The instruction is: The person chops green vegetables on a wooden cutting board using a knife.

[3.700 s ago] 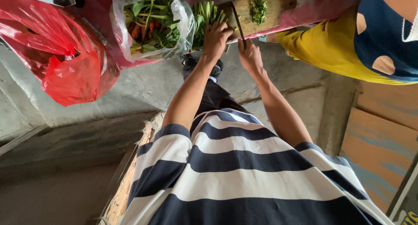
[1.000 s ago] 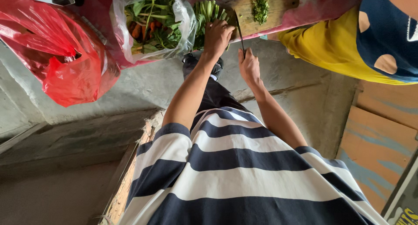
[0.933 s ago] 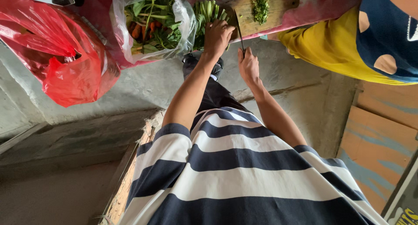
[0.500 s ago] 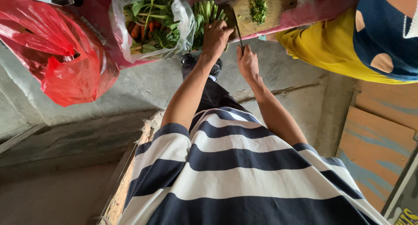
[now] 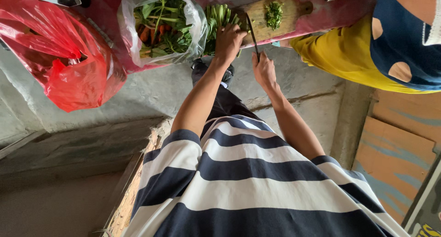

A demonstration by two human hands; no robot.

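A red plastic bag (image 5: 59,58) hangs off the counter's (image 5: 330,16) left end, its contents hidden. Beside it a clear bag (image 5: 161,28) holds leafy greens, cut off by the top edge. The wooden chopping board (image 5: 275,23) lies at the counter's near edge, with a small heap of chopped greens (image 5: 274,12) on it. My left hand (image 5: 228,39) presses down on a bunch of green stalks (image 5: 218,16). My right hand (image 5: 263,69) grips the knife (image 5: 251,30), its handle hidden inside my curled fingers.
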